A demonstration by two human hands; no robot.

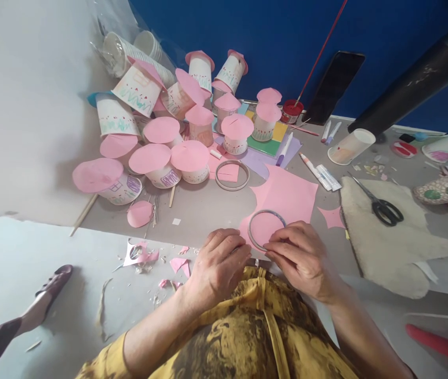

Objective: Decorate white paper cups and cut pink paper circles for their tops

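Observation:
A silver bangle [266, 211] lies on a sheet of pink paper [293, 189] at the table's near edge. My right hand [301, 258] pinches the bangle's lower right rim, fingertips close together. On the other side, my left hand [222, 260] has its fingers curled over the near left edge of the pink paper; the thumb is hidden. Curved bites are cut out of the sheet's left side. A second bangle [232, 188] rests farther back, partly on a small pink piece. Several decorated paper cups [196, 169] with pink paper roofs crowd the left.
Scissors [385, 210] lie on a beige cloth [409, 252] at the right. Markers [314, 171], a black phone [336, 84] and a red pot [292, 111] are farther back. Paper scraps [141, 255] litter the floor, where another person's foot [46, 295] shows.

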